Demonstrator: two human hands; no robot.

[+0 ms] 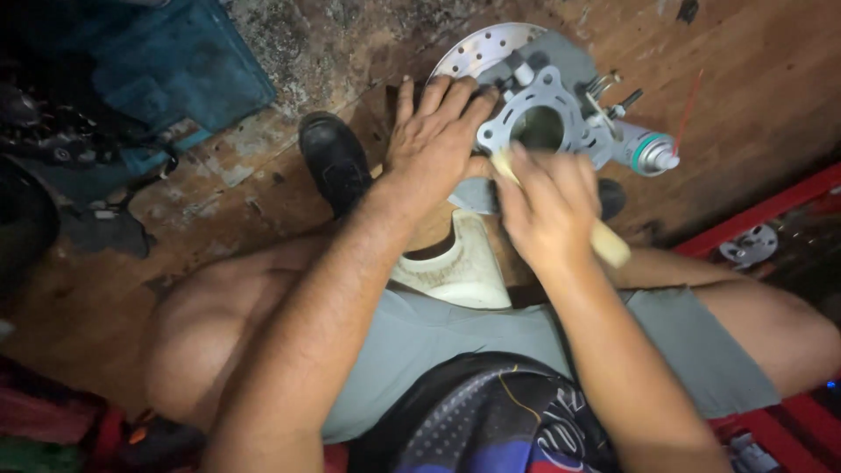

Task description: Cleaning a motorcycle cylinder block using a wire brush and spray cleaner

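- Both hands are at work on a grey metal engine part in the upper middle of the frame: the left hand lies flat and spread, fingers stretched over the part's left edge, pressing on it and closing round nothing.
- Right hand is curled tight round a pale wooden-looking handle; its grip is fully closed on it, and the butt of the handle sticks out toward the lower right past the heel of the hand.
- Front end of that tool shows just above the knuckles and touches the part's flat flange near its lower left corner; what kind of tip it has cannot be told.
- Long axis of the handle runs diagonally, from lower right up to upper left, so the part lies up and slightly right of the right hand, with its round bore just beyond the tool's end.
- Left hand is the nearer one to the part, resting on it; the right reaches it only through the tool.
- Behind the part, a drilled brake disc lies on the worn wooden floor, partly covered by the part.
- Just right of the part lies a spray can with a thin red tube rising from its nozzle.
- Black shoe sits left of the left wrist; a white curved plastic piece rests between the person's knees, below both hands.
- Blue cloth lies in the upper left, a red frame at the right edge.
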